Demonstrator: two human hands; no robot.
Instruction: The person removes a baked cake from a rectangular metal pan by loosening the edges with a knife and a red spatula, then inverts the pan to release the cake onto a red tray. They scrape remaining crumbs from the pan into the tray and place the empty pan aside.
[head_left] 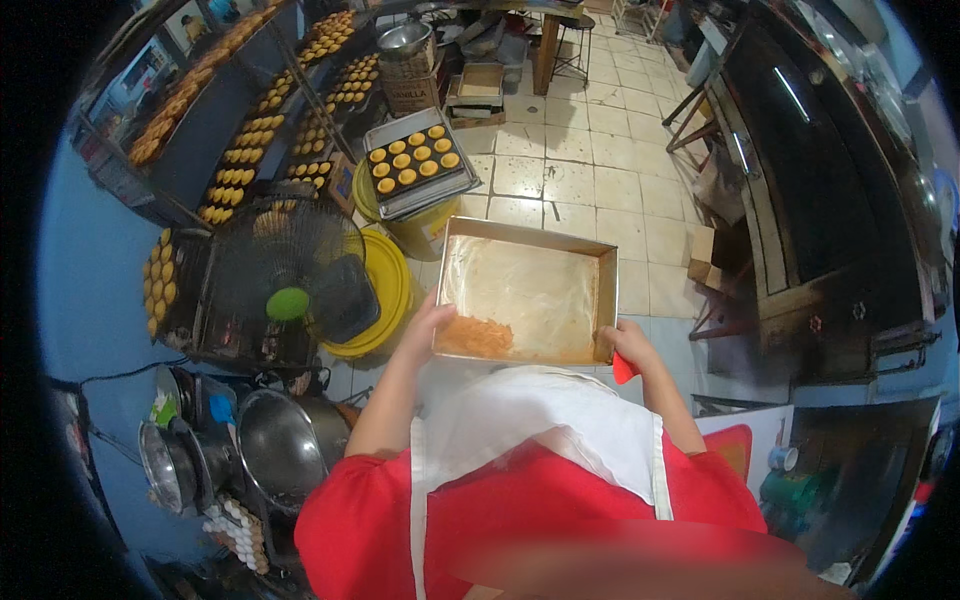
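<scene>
In front of my white apron I hold up a deep rectangular baking pan (530, 232), tilted so its inside shows. A pale, streaky coating covers its bottom, and orange-brown crumbs (475, 337) lie in the near left corner. My left hand (430, 325) grips the pan's left side, fingers hidden behind the wall. With my right hand (632, 345) I hold the near right corner. A flat red piece (625, 370), perhaps a scraper, sticks out below that hand; how it is held is partly hidden.
Ahead left, a muffin tin of yellow cakes (410, 160) sits on trays over a yellow bucket (425, 228). A fan (285, 270) stands at the left near racks of baked goods (240, 155). Steel bowls (280, 440) and eggs (238, 530) are lower left. A dark oven (820, 200) lines the right.
</scene>
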